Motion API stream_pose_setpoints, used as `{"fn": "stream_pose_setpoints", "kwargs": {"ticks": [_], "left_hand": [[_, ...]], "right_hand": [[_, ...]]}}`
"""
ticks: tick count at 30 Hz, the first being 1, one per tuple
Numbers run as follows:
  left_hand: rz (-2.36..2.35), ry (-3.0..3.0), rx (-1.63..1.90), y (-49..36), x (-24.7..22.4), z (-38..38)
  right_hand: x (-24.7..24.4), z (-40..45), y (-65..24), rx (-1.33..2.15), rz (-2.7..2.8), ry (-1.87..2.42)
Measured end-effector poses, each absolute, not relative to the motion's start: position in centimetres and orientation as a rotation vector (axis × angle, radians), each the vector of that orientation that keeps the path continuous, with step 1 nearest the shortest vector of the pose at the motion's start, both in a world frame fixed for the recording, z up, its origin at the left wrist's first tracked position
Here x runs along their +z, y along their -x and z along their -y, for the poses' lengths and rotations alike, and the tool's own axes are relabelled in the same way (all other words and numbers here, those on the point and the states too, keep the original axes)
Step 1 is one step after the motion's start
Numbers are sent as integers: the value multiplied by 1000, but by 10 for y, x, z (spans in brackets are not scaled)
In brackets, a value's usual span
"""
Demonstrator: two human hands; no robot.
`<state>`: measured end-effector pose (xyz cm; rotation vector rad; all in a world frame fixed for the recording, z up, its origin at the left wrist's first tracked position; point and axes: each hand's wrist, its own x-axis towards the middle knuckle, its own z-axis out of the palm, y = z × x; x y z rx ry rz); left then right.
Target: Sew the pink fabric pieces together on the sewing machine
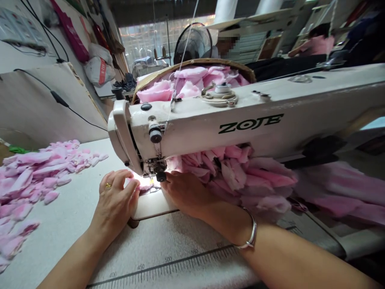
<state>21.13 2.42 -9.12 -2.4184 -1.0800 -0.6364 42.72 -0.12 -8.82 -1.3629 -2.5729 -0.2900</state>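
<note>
Left hand (116, 196) and right hand (186, 192) just apart at the presser foot (158, 166), pressing down flimsy, soft pink fabric (141, 185), best held flat near its edge!

A head-worn camera looks forward and down from close behind a person's left hand (116, 200) and right hand (186, 194), over a white table (69, 224) and a ZOJE sewing machine (195, 128), toward an electric fan (192, 43) beyond.

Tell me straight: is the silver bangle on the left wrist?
No, the silver metal bangle sits on the right wrist, while the left hand wears a gold ring.
</note>
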Motion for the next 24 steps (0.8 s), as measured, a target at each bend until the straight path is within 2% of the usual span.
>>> {"fn": "stream_pose_setpoints", "kwargs": {"ticks": [5, 10, 14, 24], "left_hand": [[1066, 2568, -610, -210, -94, -33], [1102, 2620, -846, -209, -94, -35], [985, 2628, -758, -206, -90, -30], [1026, 2539, -578, -210, -93, -38]], "right_hand": [[-87, 4, -422, -238, 2573, 1400], [-84, 6, -408, -278, 2551, 1379], [-85, 5, -406, -246, 2540, 1386], [-95, 10, -407, -334, 2505, 1481]]}}
